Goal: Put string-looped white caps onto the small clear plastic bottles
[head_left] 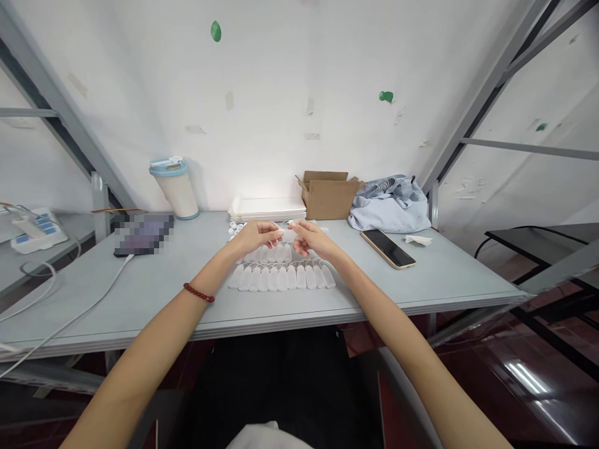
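Above the table, my left hand (257, 236) and my right hand (311, 238) meet, thumbs and fingertips pinched. Both hands are closed on a small translucent white tag (287, 235) between them; a thin pale cord seems to run at its top, too fine to make out fully. Below the hands, a row of similar translucent tags (282, 279) with white cords lies side by side near the front edge. Behind it is a shorter row of tags (269, 254), partly covered by my hands. Small white round pieces (233, 230) lie just left of my left hand.
A white stack (269, 207), an open cardboard box (330, 198) and bundled cloth (390, 204) stand along the wall. A phone (387, 248) and crumpled tissue (418, 240) lie right. Left are a tumbler (178, 190), a blurred device (144, 236) and its charging cable (100, 299).
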`<state>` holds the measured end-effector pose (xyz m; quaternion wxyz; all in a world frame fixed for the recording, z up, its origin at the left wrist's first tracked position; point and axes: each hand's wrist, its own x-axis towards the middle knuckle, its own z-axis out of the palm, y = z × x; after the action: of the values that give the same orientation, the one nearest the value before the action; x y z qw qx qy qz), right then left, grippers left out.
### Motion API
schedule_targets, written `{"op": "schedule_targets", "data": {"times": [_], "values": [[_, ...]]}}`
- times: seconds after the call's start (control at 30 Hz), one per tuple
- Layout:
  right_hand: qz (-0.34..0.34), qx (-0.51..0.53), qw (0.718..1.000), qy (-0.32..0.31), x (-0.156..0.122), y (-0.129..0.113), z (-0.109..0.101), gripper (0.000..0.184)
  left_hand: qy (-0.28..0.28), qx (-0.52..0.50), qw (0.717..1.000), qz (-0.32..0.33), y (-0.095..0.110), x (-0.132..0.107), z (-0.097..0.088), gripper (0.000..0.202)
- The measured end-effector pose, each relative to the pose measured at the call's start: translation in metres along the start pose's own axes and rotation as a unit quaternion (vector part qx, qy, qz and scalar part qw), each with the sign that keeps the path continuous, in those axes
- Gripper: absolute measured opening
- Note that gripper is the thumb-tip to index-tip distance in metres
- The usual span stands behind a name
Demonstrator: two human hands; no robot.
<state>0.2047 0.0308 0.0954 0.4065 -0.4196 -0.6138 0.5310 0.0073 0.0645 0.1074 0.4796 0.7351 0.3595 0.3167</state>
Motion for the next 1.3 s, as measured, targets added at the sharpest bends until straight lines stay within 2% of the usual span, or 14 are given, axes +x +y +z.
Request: {"op": "schedule_targets", "data": {"times": [0.1,0.3,0.4,0.5,0.6,0.73,0.9,1.03,1.13,1.3], "values": [[-0.002,0.000,1.000,0.002,0.000,0.001,-0.001,0.035,0.000,-0.001,1.000,0.008,-0.001,0.000,-0.002,0.039],[0.000,0.005,1.000,-0.009,0.001,0.001,0.000,0.036,-0.028,-0.032,0.998,-0.045,0.004,-0.002,0.002,0.046],[-0.001,-0.011,1.000,-0.009,0.002,0.001,0.001,0.036,-0.022,-0.043,0.997,-0.057,0.004,-0.001,0.004,0.044],[-0.053,-0.063,0.996,0.039,0.003,0.004,0.004,0.036,0.012,-0.068,0.995,-0.074,0.001,0.003,0.003,0.044],[-0.126,-0.128,0.979,0.100,0.006,0.009,0.005,0.035,0.057,-0.087,0.990,-0.092,-0.004,0.006,0.001,0.046],[-0.163,-0.169,0.964,0.127,0.009,0.013,0.003,0.034,0.058,-0.094,0.990,-0.084,-0.006,0.006,-0.001,0.048],[-0.170,-0.166,0.963,0.128,0.009,0.012,0.000,0.035,0.047,-0.078,0.995,-0.031,-0.003,0.004,0.001,0.044],[-0.169,-0.160,0.965,0.123,0.007,0.008,0.000,0.037,0.059,-0.076,0.995,0.002,0.000,0.002,0.003,0.041],[-0.164,-0.161,0.966,0.121,0.006,0.006,0.001,0.039,0.063,-0.081,0.995,-0.011,0.002,0.001,0.004,0.042],[-0.159,-0.143,0.969,0.127,0.006,0.007,0.002,0.037,0.041,-0.081,0.993,-0.069,0.002,0.001,0.003,0.050]]}}
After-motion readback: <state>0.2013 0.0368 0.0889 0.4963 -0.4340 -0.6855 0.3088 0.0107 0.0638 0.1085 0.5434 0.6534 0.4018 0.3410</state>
